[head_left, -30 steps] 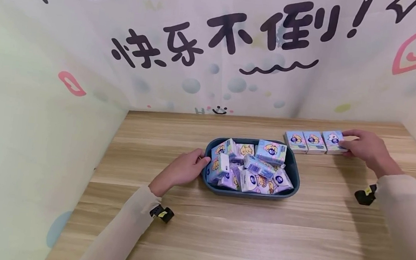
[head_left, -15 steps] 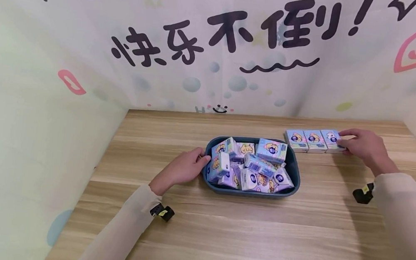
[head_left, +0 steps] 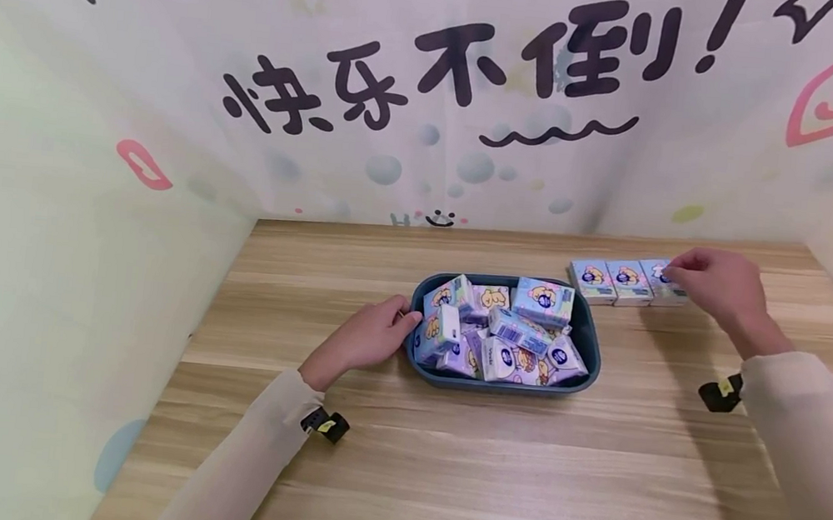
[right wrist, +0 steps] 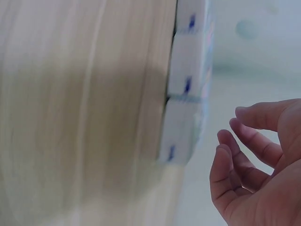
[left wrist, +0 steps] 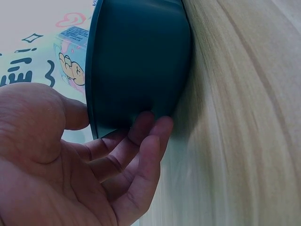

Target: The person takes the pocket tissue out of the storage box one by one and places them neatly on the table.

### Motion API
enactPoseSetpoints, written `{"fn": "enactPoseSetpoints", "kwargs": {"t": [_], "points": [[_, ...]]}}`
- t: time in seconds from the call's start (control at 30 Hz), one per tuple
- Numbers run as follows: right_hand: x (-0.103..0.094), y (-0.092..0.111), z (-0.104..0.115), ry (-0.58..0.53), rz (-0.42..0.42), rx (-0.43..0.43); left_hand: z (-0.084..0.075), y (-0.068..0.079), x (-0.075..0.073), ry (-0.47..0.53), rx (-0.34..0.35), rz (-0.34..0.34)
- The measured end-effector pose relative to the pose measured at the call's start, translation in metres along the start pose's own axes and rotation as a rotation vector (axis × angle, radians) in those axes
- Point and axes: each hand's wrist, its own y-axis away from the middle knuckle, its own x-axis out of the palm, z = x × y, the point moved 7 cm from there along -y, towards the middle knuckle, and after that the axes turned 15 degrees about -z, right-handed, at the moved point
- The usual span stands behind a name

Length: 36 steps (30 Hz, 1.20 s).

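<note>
A dark blue-green plastic bin (head_left: pixel 502 389) stands on the table, heaped with small tissue packs; one pack (head_left: pixel 544 301) lies on top at its back right. My left hand (head_left: pixel 367 337) holds the bin's left end. In the left wrist view the thumb sits at the rim, and curled fingers (left wrist: pixel 149 155) touch the outer wall (left wrist: pixel 138 56). My right hand (head_left: pixel 724 291) hovers over the right end of a row of three tissue packs (head_left: pixel 628 282). The right wrist view shows its loosely bent fingers (right wrist: pixel 223 162) apart from the end pack (right wrist: pixel 179 132), holding nothing.
The wood-grain table (head_left: pixel 471 475) meets a printed wall cloth (head_left: pixel 363 188) behind the bin and the row. Pale side walls close in the left and right. A black wrist camera (head_left: pixel 325 425) hangs at each cuff.
The right hand first nudged the end pack left against the other two. It has since let go and lifted up and slightly left. The left hand and bin have stayed put.
</note>
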Motion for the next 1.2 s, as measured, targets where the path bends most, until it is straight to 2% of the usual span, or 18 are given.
{"fn": "enactPoseSetpoints", "kwargs": {"t": [0.17,0.27,0.7,0.83,0.97,1.2], "points": [[0.006,0.010,0.040,-0.002,0.005,-0.135,0.000,0.000,0.000,-0.001,-0.002,0.004],[0.013,0.018,0.065,-0.006,0.036,-0.205,0.000,0.000,0.000,0.003,-0.005,0.005],[0.041,0.055,0.144,-0.057,0.153,-0.367,0.001,0.000,0.001,0.010,0.000,0.004],[0.050,0.059,0.156,-0.026,0.212,-0.384,0.002,0.000,0.001,0.009,0.004,0.001],[0.058,0.062,0.158,-0.002,0.266,-0.375,0.002,0.000,0.002,0.009,0.001,0.005],[0.062,0.065,0.160,0.011,0.306,-0.397,0.003,-0.001,0.002,0.005,-0.002,-0.003]]}}
